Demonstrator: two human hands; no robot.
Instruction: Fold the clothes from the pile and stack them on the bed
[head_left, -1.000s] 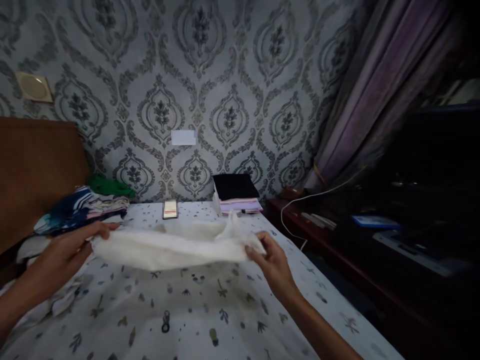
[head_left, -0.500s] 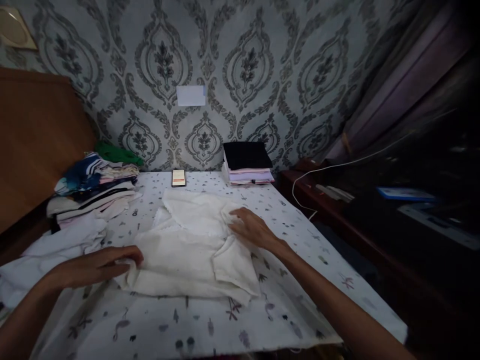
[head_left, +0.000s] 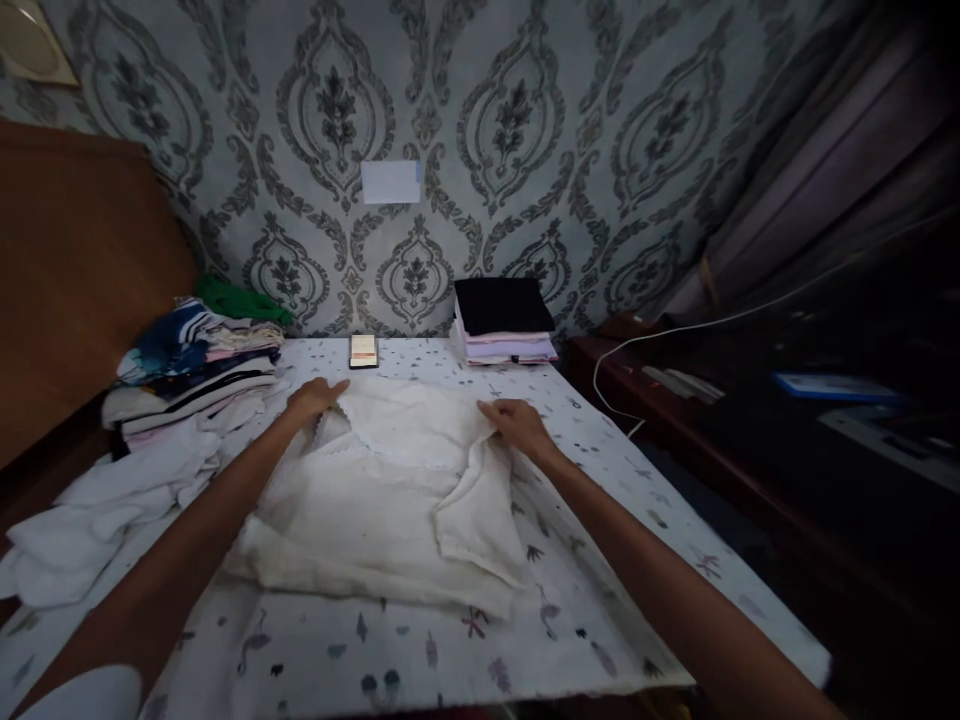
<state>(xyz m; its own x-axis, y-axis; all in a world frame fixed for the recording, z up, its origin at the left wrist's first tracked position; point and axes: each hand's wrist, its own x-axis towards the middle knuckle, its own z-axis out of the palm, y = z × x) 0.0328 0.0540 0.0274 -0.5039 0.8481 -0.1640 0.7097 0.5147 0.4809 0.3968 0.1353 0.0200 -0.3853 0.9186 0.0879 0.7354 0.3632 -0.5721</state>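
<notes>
Creases could form in the white short-sleeved top (head_left: 375, 520) lying mid-frame if the left hand (head_left: 315, 402) and right hand (head_left: 519, 426), pinching its upper edge at either end, pull unevenly.

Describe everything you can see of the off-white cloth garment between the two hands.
The off-white cloth garment, thin and soft by its look, lies spread but wrinkled on the white sheet with small printed motifs. A pale scalloped trim slants across its far part, and a short sleeve lies at its right. The bare left hand touches its far left corner; the bare right hand pinches its far right edge.
</notes>
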